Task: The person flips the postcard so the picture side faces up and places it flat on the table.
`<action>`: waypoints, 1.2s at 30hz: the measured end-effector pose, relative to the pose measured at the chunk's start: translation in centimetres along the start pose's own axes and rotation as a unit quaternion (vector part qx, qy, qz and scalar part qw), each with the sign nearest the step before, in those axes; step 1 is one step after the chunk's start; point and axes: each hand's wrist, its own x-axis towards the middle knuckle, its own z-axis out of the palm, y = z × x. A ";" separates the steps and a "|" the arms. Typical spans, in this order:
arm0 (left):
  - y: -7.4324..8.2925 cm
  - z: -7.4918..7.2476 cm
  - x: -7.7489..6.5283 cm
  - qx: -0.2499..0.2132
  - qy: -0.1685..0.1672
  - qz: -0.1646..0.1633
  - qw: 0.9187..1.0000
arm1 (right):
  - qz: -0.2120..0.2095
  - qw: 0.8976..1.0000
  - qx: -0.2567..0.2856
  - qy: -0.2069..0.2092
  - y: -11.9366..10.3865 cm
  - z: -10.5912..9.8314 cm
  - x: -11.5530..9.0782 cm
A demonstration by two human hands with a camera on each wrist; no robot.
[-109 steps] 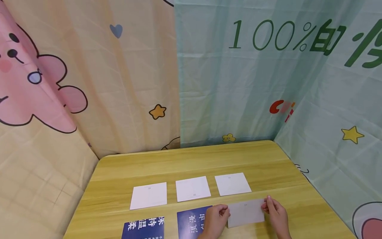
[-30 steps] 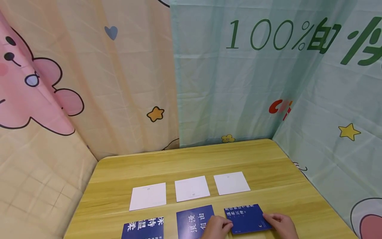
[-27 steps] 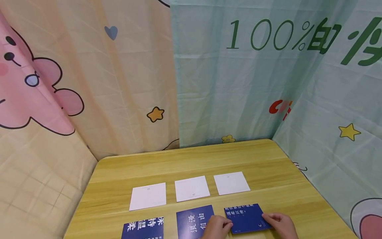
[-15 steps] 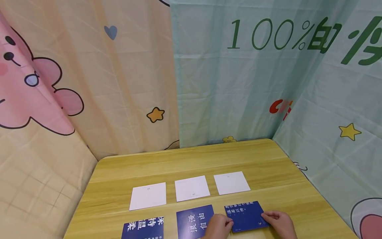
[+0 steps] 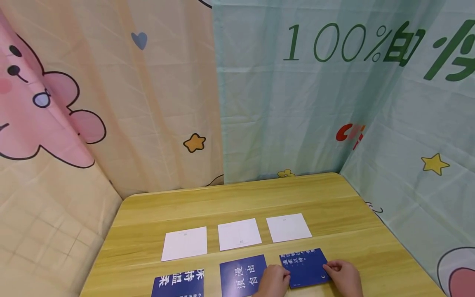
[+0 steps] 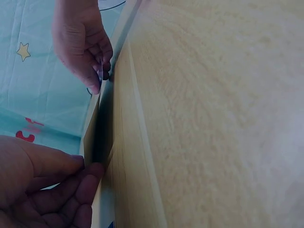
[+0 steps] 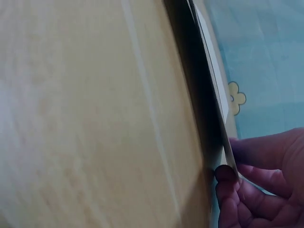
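A dark blue postcard with white characters [image 5: 304, 269] is held between my two hands at the right of the front row. My left hand [image 5: 273, 281] pinches its left edge between thumb and fingers, and my right hand [image 5: 345, 277] pinches the right edge. Seen edge-on in the left wrist view, the postcard [image 6: 91, 133] stands slightly off the tabletop, a dark gap beneath it. In the right wrist view, thumb and fingers of the right hand [image 7: 266, 183] grip the card's near corner. Beside my left hand lies another blue postcard [image 5: 237, 274], partly covered by that hand.
Three white-faced cards lie in a row behind: left [image 5: 184, 243], middle [image 5: 239, 234] and right [image 5: 288, 227]. A further blue postcard [image 5: 179, 285] is cut off at the lower left. The wooden table [image 5: 230, 202] meets printed curtains [image 5: 282, 123] at its back and sides.
Several seconds ago the held card showed its pale face; now its blue face is up. Over the last second both hands have moved it slightly away from me.
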 end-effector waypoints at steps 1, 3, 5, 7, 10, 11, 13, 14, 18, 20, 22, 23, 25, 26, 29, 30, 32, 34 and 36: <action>0.1 0.0 0.0 0.001 0.000 0.000 1.000 | -0.002 1.000 -0.010 0.002 -0.1 0.0 0.0; 0.1 -0.1 0.0 0.002 0.001 0.003 1.000 | -0.008 1.000 -0.029 0.008 -0.4 0.1 -0.1; 0.2 -0.1 0.0 0.004 0.003 0.007 1.000 | -0.014 0.999 -0.043 0.012 -0.6 0.0 -0.2; 0.2 -0.2 0.1 0.006 0.004 0.009 1.000 | -0.017 0.998 -0.051 0.016 -0.8 0.0 -0.3; 0.2 -0.2 0.1 0.012 0.006 0.012 1.000 | -0.012 0.998 -0.052 0.020 -1.0 0.0 -0.5; 0.2 -0.1 0.1 0.015 0.007 0.015 1.000 | -0.007 0.999 -0.051 0.019 -1.1 0.0 -0.5; 0.2 -0.1 0.1 0.020 0.012 0.018 1.000 | -0.001 0.999 -0.048 0.018 -1.1 -0.1 -0.5; 0.2 0.0 0.1 0.024 0.015 0.021 0.999 | 0.004 0.999 -0.047 0.017 -1.2 -0.1 -0.5; 0.2 0.1 0.1 0.025 0.024 0.021 0.999 | 0.006 0.999 -0.046 0.021 -1.3 -0.1 -0.6; 0.2 0.1 0.2 0.019 0.021 0.015 0.999 | 0.004 0.999 -0.046 0.021 -1.3 -0.1 -0.7; 0.2 0.1 0.2 0.011 0.014 0.005 1.000 | 0.000 0.999 -0.048 0.022 -1.4 0.0 -0.7; 0.2 0.1 0.3 0.008 0.009 0.001 1.000 | -0.001 0.999 -0.049 0.021 -1.5 0.0 -0.7; 0.2 0.2 0.3 0.003 0.002 -0.007 1.000 | 0.001 0.999 -0.051 0.019 -1.6 0.1 -0.7; 0.2 0.2 0.3 0.003 0.001 -0.008 1.000 | 0.001 0.998 -0.052 0.019 -1.6 0.1 -0.7; 0.2 0.2 0.4 0.008 0.002 -0.008 1.000 | -0.005 0.998 -0.056 0.025 -1.5 0.3 -0.8; 0.2 0.2 0.4 0.010 0.003 -0.006 1.000 | -0.009 0.998 -0.057 0.027 -1.4 0.4 -0.8; 0.2 0.2 0.4 0.012 0.006 -0.004 1.000 | -0.015 0.997 -0.062 0.032 -1.2 0.5 -0.8; 0.2 0.1 0.4 0.010 0.005 -0.005 1.000 | -0.016 0.997 -0.063 0.033 -1.1 0.6 -0.7; 0.2 0.1 0.4 0.005 0.002 -0.010 1.000 | -0.015 0.997 -0.063 0.032 -1.1 0.7 -0.7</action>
